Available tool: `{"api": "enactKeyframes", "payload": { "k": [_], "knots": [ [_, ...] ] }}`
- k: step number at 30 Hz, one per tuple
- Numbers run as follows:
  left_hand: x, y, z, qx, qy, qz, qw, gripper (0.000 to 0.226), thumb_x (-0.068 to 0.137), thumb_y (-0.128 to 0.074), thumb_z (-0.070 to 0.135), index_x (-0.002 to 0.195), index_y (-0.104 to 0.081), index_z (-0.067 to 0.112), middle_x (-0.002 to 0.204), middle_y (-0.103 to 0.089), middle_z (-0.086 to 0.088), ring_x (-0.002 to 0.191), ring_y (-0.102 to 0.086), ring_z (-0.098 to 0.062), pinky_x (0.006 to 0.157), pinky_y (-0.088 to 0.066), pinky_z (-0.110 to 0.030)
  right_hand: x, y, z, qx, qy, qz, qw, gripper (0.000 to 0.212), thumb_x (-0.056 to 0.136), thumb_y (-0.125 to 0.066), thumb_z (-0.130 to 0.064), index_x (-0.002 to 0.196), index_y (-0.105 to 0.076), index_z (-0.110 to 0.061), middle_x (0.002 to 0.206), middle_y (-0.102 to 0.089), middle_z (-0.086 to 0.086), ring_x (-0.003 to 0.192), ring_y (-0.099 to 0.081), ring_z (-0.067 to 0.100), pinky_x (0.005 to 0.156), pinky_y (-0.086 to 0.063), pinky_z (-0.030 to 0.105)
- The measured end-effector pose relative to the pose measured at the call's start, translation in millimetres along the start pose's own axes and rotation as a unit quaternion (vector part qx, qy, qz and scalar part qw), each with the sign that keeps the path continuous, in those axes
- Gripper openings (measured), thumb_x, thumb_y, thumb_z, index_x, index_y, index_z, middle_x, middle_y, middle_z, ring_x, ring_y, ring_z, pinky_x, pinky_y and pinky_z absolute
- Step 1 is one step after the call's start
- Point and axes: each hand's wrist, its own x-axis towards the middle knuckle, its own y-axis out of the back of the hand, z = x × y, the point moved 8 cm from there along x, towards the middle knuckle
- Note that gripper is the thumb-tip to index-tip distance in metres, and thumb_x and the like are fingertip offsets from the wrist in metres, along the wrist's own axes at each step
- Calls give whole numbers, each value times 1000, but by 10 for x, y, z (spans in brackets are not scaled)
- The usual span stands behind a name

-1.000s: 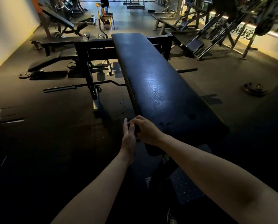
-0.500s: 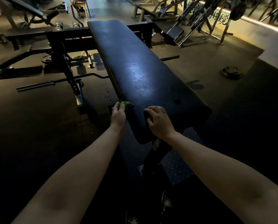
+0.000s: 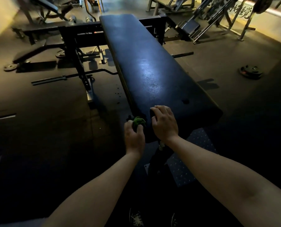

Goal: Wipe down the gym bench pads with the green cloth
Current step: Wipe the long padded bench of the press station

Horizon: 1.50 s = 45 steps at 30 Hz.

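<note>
Head view:

1. Your left hand grips the green cloth. The fingers curl round it, and the cloth is bunched into a small wad that shows above the knuckles.
2. The cloth sits at the near left corner of the bench pad, against the pad's left edge.
3. Your right hand rests on the near end of the pad, just beside the cloth. The palm faces down, the fingers are loosely bent with the fingertips on the pad, and the hand holds nothing.
4. The pad is long, dark and flat. It runs away from you, with a pale sheen at its middle and a small round mark near the right hand.
5. On the floor, a barbell lies left of the pad and a weight plate lies well to the right.
</note>
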Motion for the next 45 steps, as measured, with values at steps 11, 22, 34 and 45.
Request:
{"api": "enactKeyframes", "payload": {
  "k": [11,22,34,45],
  "knots": [
    [137,80,-30,-111,71,58,990,31,100,-46,14,122,-60,31,121,-58,2,109,-55,-12,99,-41,-32,-25,8,93,35,52,1,998,35,87,-58,-14,121,-65,-9,123,-62,6,118,-49,25,107,-41,37],
    [-342,-44,-390,-100,169,178,964,30,101,-47,19,124,-62,8,105,-66,-13,94,-62,-23,77,-47,-30,-5,-25,113,59,76,-14,995,36,88,-53,-18,120,-65,-7,121,-62,10,115,-47,26,106,-38,35],
    [-938,-91,-15,145,-27,187,971,30,100,-52,11,128,-63,12,126,-56,-6,112,-52,-13,85,-31,-8,-58,63,95,137,103,-82,982,30,97,-55,-21,124,-65,-11,123,-61,6,122,-47,25,103,-33,26],
    [-208,-394,530,152,-149,-55,976,103,85,-63,27,154,10,50,166,-20,-7,146,-35,-30,116,-37,-50,103,339,-37,354,50,-91,929,45,84,-60,-1,125,-63,-18,116,-67,4,103,-65,13,95,-52,26]
  ]
}}
